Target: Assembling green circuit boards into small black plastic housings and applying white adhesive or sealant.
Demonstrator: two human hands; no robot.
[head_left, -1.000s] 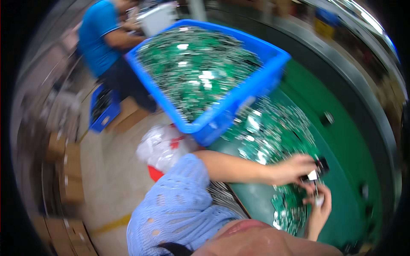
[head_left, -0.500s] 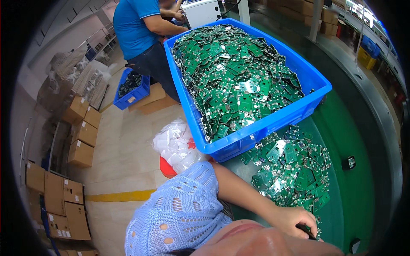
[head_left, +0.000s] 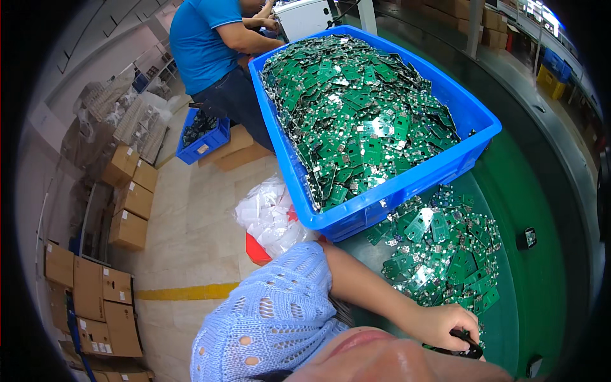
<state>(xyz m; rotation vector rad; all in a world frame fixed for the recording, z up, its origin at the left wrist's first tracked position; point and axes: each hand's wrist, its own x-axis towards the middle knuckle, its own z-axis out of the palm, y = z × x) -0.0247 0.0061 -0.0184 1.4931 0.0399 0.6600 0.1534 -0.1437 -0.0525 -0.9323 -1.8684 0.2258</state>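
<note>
My left hand [head_left: 447, 326] is at the lower right, its arm reaching across from the light-blue knitted sleeve. The fingers are closed round a small glossy black piece [head_left: 472, 347], whose kind I cannot make out; part of it is hidden by the hand and the edge of my face. Just beyond the hand lies a loose heap of green circuit boards [head_left: 445, 254] on the green work surface [head_left: 503, 305]. My right hand does not show.
A big blue bin [head_left: 407, 184] heaped with circuit boards stands beyond the loose heap. At far left a person in a blue shirt [head_left: 203, 48] works by a white machine [head_left: 304, 20]. White plastic bags [head_left: 270, 216], a smaller blue crate [head_left: 203, 137] and cardboard boxes [head_left: 130, 223] stand left.
The whole view has shifted slightly. My left hand stays by the loose heap, turned a little, and more of the black piece shows in its fingers.
</note>
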